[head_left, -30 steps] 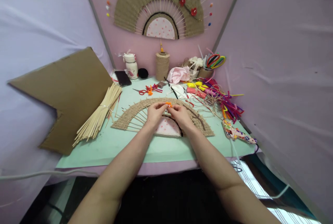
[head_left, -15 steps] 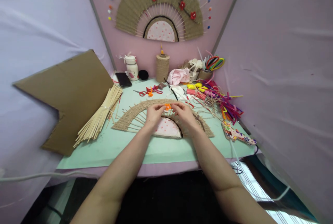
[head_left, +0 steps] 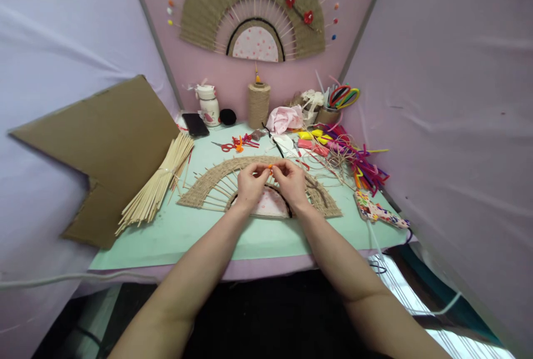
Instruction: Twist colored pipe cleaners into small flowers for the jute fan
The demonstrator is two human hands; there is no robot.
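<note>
A half-round fan of woven jute and thin sticks (head_left: 208, 184) lies flat on the green table mat (head_left: 183, 231), with a pink dotted centre (head_left: 266, 203). Above its middle my left hand (head_left: 250, 184) and my right hand (head_left: 289, 181) meet, fingers pinched together on a small orange piece (head_left: 270, 167) that looks like a pipe cleaner. Both hands hover just over the fan, thumbs and forefingers closed on the orange bit. Most of the piece is hidden by my fingertips.
A bundle of bamboo sticks (head_left: 156, 187) and a cardboard sheet (head_left: 104, 142) lie at the left. Red scissors (head_left: 225, 146), a jute spool (head_left: 259, 104), a phone (head_left: 195, 124) and a white bottle (head_left: 209, 104) stand behind. Coloured pipe cleaners (head_left: 353, 159) and a glue gun (head_left: 377, 212) are at the right. A finished fan (head_left: 254, 9) hangs on the wall.
My hands stay pinched on the orange piece over the fan; they have drawn slightly closer together and shifted a little. The view has tipped a bit.
</note>
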